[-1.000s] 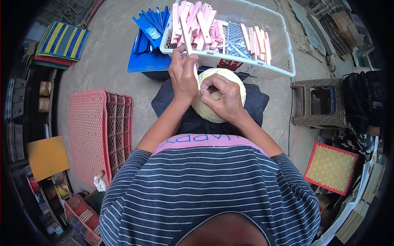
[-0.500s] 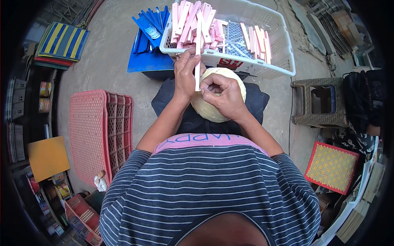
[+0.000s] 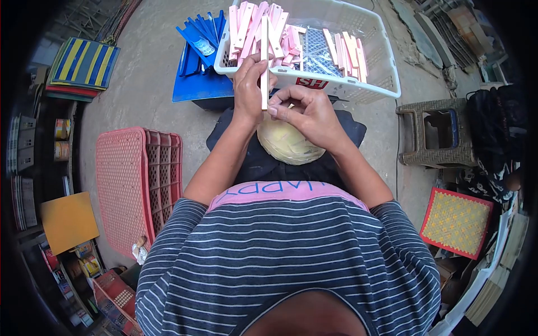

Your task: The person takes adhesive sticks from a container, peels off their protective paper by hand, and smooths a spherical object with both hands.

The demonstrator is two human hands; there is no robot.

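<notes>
Pale strip (image 3: 264, 92) lies pointing to 12 o'clock, ahead of our chest. Our left hand (image 3: 248, 92) grips it mid-length; our right hand (image 3: 316, 117) has fingertips at its near end, can't tell if pinching. Yellow ball (image 3: 288, 145) is at 5 o'clock from the strip; a wrist bump could roll it. Pushing forward could knock pink strips (image 3: 244, 28) in the white basket (image 3: 358, 94), 1 o'clock.

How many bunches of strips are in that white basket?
2 that show: a pink heap on the left of the white basket and a smaller bunch on its right. Others may be hidden underneath.
</notes>
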